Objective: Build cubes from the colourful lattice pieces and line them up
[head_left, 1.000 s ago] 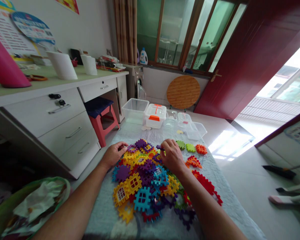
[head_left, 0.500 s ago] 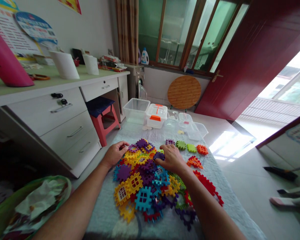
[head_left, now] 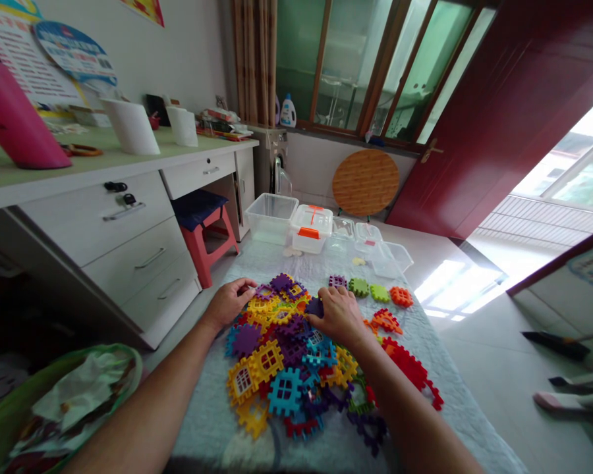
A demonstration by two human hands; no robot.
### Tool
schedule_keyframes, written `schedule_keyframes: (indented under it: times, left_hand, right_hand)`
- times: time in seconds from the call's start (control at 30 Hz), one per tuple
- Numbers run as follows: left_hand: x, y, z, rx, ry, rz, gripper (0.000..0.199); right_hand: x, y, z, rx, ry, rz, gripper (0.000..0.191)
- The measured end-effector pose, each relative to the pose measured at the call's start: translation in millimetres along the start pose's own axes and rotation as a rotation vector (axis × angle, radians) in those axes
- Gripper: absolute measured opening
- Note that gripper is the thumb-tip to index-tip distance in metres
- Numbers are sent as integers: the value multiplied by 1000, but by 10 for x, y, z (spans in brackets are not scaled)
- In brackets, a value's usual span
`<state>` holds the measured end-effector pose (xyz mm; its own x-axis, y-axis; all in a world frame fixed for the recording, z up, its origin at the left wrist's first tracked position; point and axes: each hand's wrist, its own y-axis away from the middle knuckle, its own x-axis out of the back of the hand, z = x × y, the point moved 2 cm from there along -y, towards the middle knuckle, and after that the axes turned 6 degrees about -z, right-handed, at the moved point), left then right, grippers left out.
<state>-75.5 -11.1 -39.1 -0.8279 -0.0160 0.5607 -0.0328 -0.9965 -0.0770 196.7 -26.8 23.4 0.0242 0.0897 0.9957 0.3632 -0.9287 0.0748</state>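
Note:
A heap of colourful interlocking plastic building blocks [head_left: 285, 390], flat with toothed edges, lies on the cloth-covered table. At its left edge rests my left hand [head_left: 228, 303], fingers bent and thumb close to the index fingertip beside a purple frame block [head_left: 265, 291]. Whatever sits between those fingertips is too small to make out. My right hand [head_left: 340, 313] is over the heap's right side, thumb and fingers closed round a dark purple block [head_left: 315, 307], partly hidden by the hand. Beyond it stand a purple window block [head_left: 337, 282], two green blocks [head_left: 358, 287] and an orange block [head_left: 401, 296] in a row.
Across the table's far end are a clear plastic bin [head_left: 271, 220], a lidded box with an orange latch [head_left: 311, 230] and more clear containers [head_left: 368, 234]. Red blocks [head_left: 408, 362] lie to the right. A drawer desk [head_left: 128, 227] and a waste bin [head_left: 133, 362] flank the left.
My right hand has shifted very slightly, with the dark purple block still at its thumb. An orange piece shows more beside my right wrist. My left hand keeps its place.

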Motion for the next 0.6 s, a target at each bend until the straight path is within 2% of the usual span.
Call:
schedule_keyframes:
  times: [0.27, 0.4, 0.6]
  left_hand:
    - [2, 0, -10, 3, -6, 3, 36]
    - [-2, -3, -18, 3, 0, 2, 37]
    - [-6, -12, -38, -3, 1, 2, 37]
  right_hand:
    - [-7, -7, -6, -31, -32, 82, 32]
    - [23, 6, 50, -92, -41, 118, 36]
    - [-25, 52, 27, -62, -14, 73, 39]
